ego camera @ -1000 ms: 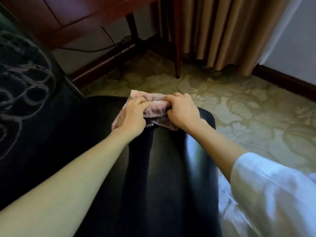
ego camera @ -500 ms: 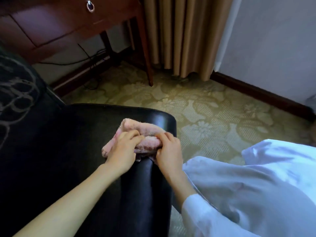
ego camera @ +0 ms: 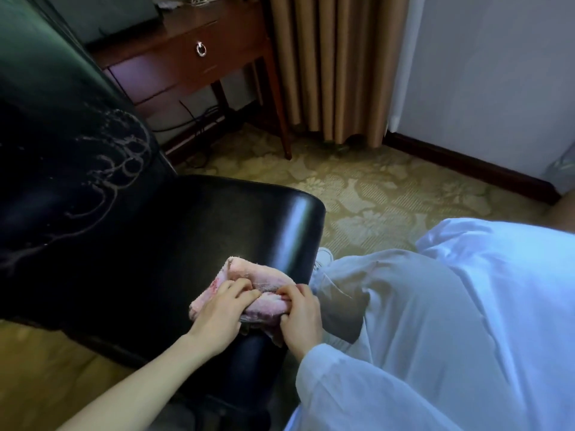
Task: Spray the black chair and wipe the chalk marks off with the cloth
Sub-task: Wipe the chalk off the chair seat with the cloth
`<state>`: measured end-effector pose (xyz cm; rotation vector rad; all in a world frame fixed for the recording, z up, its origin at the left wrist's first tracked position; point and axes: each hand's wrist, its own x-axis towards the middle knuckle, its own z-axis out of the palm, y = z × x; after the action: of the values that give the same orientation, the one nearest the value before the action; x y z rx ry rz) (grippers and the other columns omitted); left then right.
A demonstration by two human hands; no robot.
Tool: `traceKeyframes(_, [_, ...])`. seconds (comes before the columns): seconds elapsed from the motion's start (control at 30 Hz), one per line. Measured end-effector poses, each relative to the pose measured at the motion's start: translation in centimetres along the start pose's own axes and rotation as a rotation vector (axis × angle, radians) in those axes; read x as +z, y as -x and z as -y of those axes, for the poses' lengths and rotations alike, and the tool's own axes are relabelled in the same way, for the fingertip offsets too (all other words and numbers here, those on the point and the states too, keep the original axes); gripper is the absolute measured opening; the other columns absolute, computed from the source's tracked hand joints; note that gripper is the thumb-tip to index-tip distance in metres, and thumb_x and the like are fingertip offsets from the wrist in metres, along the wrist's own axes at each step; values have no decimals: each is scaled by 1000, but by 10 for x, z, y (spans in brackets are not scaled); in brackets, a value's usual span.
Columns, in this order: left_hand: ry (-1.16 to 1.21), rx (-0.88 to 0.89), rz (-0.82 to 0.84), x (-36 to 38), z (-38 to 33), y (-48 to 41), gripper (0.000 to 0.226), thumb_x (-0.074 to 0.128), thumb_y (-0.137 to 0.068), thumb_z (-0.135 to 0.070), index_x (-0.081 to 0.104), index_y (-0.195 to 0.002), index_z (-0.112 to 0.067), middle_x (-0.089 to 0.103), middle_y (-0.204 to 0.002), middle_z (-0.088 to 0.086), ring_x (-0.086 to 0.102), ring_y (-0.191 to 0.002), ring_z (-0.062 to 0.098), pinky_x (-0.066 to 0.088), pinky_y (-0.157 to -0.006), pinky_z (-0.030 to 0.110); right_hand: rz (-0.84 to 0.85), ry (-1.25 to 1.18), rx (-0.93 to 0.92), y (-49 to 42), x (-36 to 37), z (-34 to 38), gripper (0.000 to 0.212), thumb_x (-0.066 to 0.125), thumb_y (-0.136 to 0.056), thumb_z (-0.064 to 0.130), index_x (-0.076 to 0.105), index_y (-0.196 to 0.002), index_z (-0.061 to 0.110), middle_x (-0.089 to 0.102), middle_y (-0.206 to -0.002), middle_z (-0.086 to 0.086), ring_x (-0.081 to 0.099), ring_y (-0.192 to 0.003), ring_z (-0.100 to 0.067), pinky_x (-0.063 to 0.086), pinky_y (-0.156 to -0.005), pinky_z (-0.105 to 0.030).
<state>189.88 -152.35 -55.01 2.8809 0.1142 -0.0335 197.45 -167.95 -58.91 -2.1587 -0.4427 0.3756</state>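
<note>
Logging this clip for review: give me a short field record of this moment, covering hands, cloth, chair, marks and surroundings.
left hand: grips the pink cloth
right hand: pinches the same cloth
pink cloth: bunched on the seat, near its edge
black chair: glossy seat, dark backrest
chalk marks: looping scribbles on the backrest, not wiped
surroundings: wooden desk, curtain, patterned carpet

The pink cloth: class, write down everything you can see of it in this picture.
The cloth is pink, fluffy terry towelling with darker reddish stains near its left edge. Bunched and folded rather than spread flat, it lies on the seat of the black chair, near the right edge. The left hand and the right hand both grip it from the near side, curled into its folds.
</note>
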Motion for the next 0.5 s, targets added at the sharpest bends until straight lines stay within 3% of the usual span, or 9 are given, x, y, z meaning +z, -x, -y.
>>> traceKeyframes(0.13, [17, -12, -4, 5, 1, -14, 63, 78, -58, -3, 63, -118, -18, 54, -113, -2, 51, -100, 19, 43, -89, 27, -87, -85, 4, -13, 2, -6, 52, 43, -65, -9, 64, -101, 22, 55, -103, 3, 49, -94, -21, 42, -87, -29])
traceKeyframes(0.27, [14, 15, -9, 7, 4, -59, 61, 83, -61, -12, 64, -119, -19, 53, -111, -3, 49, -99, 19, 43, -91, 29, -224, -293, 39, -54, -3, -15, 49, 43, -58, -13, 67, -90, 16, 59, -93, 2, 54, -90, -18, 42, -86, -26])
traceKeyframes(0.4, [-2, 21, -40, 7, 10, -136, 48, 58, -73, -10, 64, -121, -15, 56, -116, 6, 50, -104, 29, 43, -95, 42, -301, -376, 84, -120, -17, -27, 47, 44, -59, -12, 70, -87, 15, 63, -92, 1, 56, -89, -17, 35, -78, -11])
traceKeyframes(0.5, [-8, 19, -71, 9, 9, -199, 49, 46, -77, -18, 63, -123, -16, 55, -117, 8, 46, -105, 30, 33, -96, 32, -289, -373, 82, -185, -28, -45, 49, 41, -59, -9, 70, -91, 15, 66, -97, -3, 58, -94, -19, 41, -82, -20])
